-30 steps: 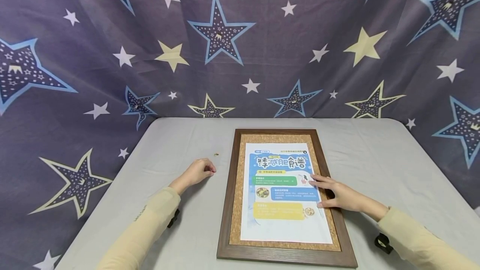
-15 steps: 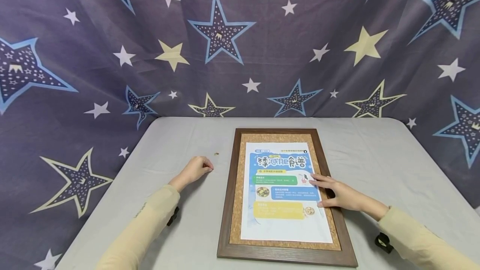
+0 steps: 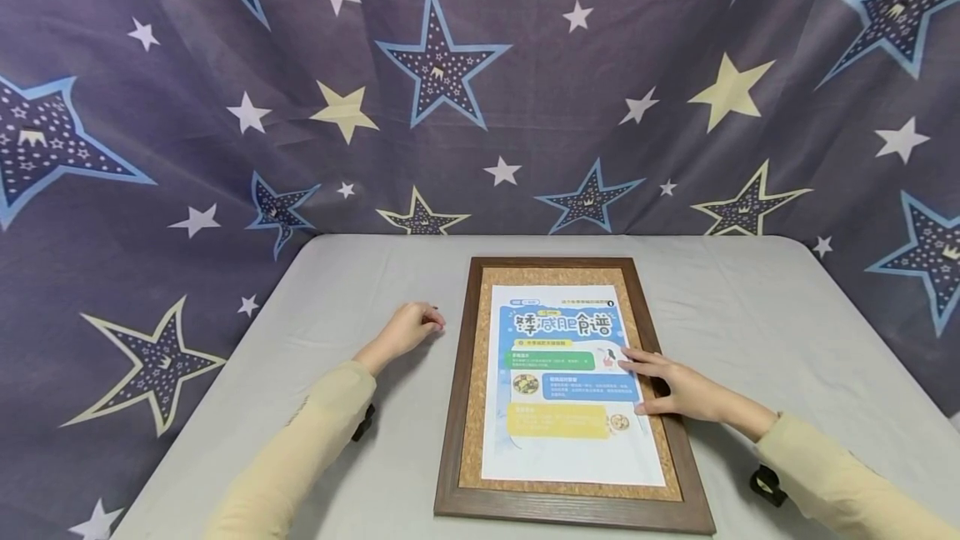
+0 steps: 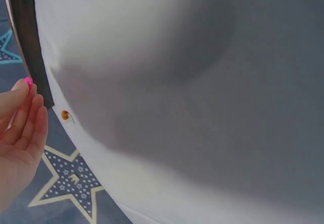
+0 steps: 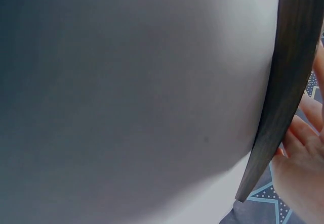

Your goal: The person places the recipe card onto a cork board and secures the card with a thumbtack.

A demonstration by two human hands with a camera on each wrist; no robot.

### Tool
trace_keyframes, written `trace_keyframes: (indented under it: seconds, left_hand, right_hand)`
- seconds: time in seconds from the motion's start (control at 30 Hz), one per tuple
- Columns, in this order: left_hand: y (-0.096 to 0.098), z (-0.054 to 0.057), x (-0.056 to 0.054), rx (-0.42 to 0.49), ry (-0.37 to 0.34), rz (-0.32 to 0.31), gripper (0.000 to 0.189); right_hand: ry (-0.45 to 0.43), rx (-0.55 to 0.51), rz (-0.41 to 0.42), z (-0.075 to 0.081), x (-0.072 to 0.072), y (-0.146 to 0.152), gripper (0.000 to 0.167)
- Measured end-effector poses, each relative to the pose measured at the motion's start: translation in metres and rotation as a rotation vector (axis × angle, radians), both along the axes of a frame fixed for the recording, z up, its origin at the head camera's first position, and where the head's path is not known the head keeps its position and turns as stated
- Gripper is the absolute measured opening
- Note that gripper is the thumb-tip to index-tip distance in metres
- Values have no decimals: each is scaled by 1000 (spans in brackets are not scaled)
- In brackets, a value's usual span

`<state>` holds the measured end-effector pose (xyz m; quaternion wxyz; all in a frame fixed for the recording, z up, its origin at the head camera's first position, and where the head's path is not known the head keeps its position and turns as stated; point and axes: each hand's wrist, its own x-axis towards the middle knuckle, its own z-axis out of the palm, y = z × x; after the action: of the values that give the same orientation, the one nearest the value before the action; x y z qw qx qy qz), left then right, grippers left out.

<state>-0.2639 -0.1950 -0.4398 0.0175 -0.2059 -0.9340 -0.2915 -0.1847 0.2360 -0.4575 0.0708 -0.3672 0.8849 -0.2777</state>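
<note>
"Paper [image 3: 573, 463] is lying where, as we are seeing it?"

"We are finding it flat on the cork [image 3: 555, 276], with a brown wooden frame [image 3: 570, 509] surrounding it, and all of that is resting on the pale cloth-covered table [image 3: 750, 298]. Large lettering is running across its upper part, and green, blue and yellow panels are sitting below."

"And the left hand [image 3: 408, 329]: are we seeing it grasping anything?"

"Yes, we are seeing thumb and finger pinching a small bright pink thing [image 4: 29, 82], though we are not managing to make out what it is. The hand is staying clear of the wood, just left of it."

"Are we noticing anything near those fingers?"

"We are spotting a small orange thing [image 4: 65, 115] lying on the cloth close by, in the left wrist view."

"What are we making of the right hand [image 3: 678, 390]?"

"We are seeing it reaching across the right side of the wood, fingers spreading loosely, tips touching the sheet's right edge. It is clenching nothing."

"And behind it all?"

"We are looking at a purple-grey curtain [image 3: 525, 111], with stars covering it, hanging beyond the far edge."
</note>
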Motion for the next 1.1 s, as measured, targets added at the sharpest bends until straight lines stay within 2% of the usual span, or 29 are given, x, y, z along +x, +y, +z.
trace_keyframes:
  seconds: [0.47,0.7,1.1]
  left_hand:
    - [27,7,-12,39,27,-16,8]
    - [41,12,-15,68,-35,0,10]
    - [60,9,-26,94,-39,-15,9]
  right_hand:
    - [9,5,1,-2,0,0,68]
    - [-5,4,-10,-2,0,0,69]
    - [0,-5,-6,-2,1,0,68]
